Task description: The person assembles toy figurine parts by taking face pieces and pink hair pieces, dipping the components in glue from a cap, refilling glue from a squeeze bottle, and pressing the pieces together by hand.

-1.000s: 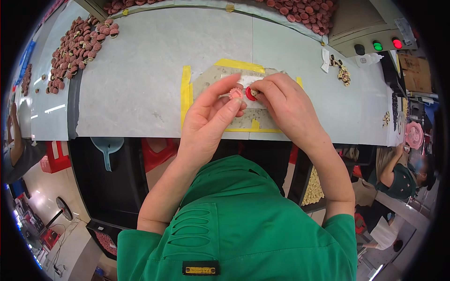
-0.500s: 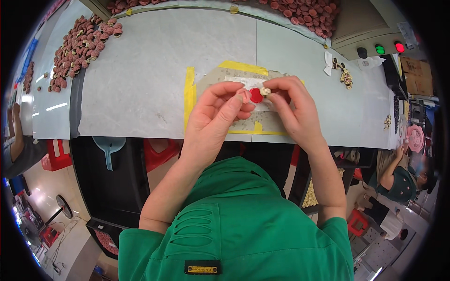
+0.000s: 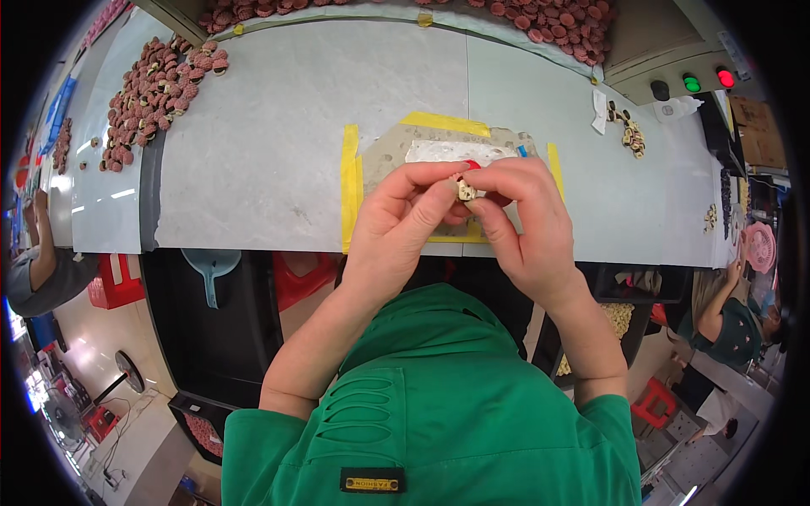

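Two heaps of small red round parts lie on the pale grey worktable (image 3: 270,143): one heap (image 3: 156,93) at far left, another (image 3: 540,18) along the far edge. A worn mat edged with yellow tape (image 3: 348,185) sits at table centre. Right of it, a scatter of small brass-coloured pieces (image 3: 629,131) and a box with green and red lamps (image 3: 704,80). Other people sit at both sides.

Left hand (image 3: 401,223): fingers curled, thumb and forefinger pinched closed on a small pale cap-like piece (image 3: 465,191), held above the mat. Right hand (image 3: 523,223): likewise pinched on the same piece from the other side, fingertips of both hands touching. A red part (image 3: 472,165) shows just behind the fingers; whose grip it is in, cannot tell.
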The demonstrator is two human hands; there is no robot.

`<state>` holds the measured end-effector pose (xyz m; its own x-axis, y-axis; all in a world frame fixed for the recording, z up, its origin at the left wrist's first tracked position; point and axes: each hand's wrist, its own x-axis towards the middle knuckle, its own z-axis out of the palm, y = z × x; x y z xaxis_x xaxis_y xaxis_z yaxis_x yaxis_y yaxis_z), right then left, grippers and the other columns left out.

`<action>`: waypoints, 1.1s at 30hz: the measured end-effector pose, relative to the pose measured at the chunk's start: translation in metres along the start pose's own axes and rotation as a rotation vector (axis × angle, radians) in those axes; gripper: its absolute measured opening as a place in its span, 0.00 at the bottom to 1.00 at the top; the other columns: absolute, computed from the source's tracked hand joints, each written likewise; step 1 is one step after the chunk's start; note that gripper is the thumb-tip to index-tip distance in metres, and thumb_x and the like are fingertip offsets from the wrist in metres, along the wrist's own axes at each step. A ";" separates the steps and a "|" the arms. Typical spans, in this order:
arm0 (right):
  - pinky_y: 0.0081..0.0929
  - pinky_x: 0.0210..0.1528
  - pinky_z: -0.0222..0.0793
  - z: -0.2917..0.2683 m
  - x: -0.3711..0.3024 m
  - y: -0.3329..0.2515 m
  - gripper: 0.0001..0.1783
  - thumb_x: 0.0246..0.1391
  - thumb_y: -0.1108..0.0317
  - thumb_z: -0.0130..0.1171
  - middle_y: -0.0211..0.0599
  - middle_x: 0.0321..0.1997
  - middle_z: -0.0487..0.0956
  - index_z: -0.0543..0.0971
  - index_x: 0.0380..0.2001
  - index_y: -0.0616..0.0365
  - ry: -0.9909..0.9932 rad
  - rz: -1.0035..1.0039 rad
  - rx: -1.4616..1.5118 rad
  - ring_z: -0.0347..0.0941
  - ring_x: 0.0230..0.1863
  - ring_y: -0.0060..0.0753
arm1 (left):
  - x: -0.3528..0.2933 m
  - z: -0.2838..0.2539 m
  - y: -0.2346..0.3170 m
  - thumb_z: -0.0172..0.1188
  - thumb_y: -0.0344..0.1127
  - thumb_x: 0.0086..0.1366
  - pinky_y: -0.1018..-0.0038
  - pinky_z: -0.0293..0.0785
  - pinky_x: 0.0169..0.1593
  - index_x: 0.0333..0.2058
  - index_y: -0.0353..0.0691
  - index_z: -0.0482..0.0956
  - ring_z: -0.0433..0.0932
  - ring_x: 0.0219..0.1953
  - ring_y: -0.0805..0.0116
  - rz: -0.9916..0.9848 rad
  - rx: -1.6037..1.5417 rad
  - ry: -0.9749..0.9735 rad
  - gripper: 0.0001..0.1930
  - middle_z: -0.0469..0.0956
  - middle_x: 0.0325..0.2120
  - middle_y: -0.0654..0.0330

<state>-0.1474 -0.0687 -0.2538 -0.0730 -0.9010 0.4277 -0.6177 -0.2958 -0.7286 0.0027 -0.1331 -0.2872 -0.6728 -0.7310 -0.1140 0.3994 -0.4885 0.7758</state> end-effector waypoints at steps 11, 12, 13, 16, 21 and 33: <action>0.31 0.44 0.70 0.005 -0.014 0.005 0.19 0.48 0.79 0.62 0.42 0.39 0.73 0.71 0.45 0.61 0.088 -0.008 0.011 0.70 0.42 0.44 | 0.001 0.001 0.003 0.55 0.28 0.66 0.79 0.74 0.44 0.47 0.32 0.73 0.77 0.38 0.76 -0.006 0.101 -0.030 0.12 0.76 0.38 0.61; 0.31 0.45 0.69 -0.002 -0.010 0.003 0.19 0.48 0.77 0.62 0.41 0.39 0.73 0.71 0.45 0.60 0.034 0.031 0.039 0.70 0.43 0.43 | 0.002 0.000 0.004 0.55 0.28 0.66 0.80 0.74 0.43 0.49 0.33 0.71 0.77 0.37 0.76 -0.068 0.108 -0.046 0.14 0.77 0.37 0.61; 0.31 0.47 0.68 -0.007 -0.007 0.000 0.19 0.48 0.75 0.62 0.41 0.39 0.73 0.72 0.45 0.60 -0.023 0.070 0.066 0.70 0.44 0.43 | 0.003 0.001 0.004 0.55 0.28 0.66 0.80 0.74 0.43 0.49 0.33 0.71 0.77 0.37 0.76 -0.070 0.111 -0.044 0.14 0.77 0.37 0.61; 0.31 0.49 0.67 -0.012 0.002 -0.001 0.17 0.49 0.72 0.62 0.40 0.39 0.73 0.75 0.44 0.58 -0.176 0.027 0.122 0.69 0.46 0.41 | 0.003 0.004 0.006 0.55 0.30 0.66 0.80 0.74 0.41 0.56 0.35 0.64 0.76 0.37 0.77 -0.065 0.082 -0.071 0.20 0.76 0.35 0.60; 0.32 0.47 0.67 -0.013 -0.007 0.012 0.14 0.48 0.71 0.63 0.36 0.39 0.74 0.77 0.40 0.57 -0.140 0.019 0.142 0.69 0.43 0.39 | 0.005 0.004 0.010 0.55 0.30 0.66 0.82 0.71 0.39 0.62 0.38 0.54 0.74 0.34 0.78 -0.133 0.066 -0.107 0.29 0.74 0.32 0.62; 0.31 0.47 0.67 -0.044 -0.024 0.006 0.14 0.51 0.71 0.60 0.35 0.41 0.73 0.77 0.43 0.57 -0.204 0.115 0.120 0.69 0.43 0.37 | 0.002 0.029 0.004 0.52 0.36 0.68 0.80 0.70 0.43 0.62 0.37 0.54 0.74 0.41 0.76 -0.247 0.192 -0.227 0.27 0.75 0.38 0.61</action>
<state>-0.1842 -0.0348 -0.2448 0.0293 -0.9726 0.2308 -0.5162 -0.2124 -0.8297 -0.0153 -0.1222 -0.2666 -0.8636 -0.4678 -0.1881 0.0990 -0.5231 0.8465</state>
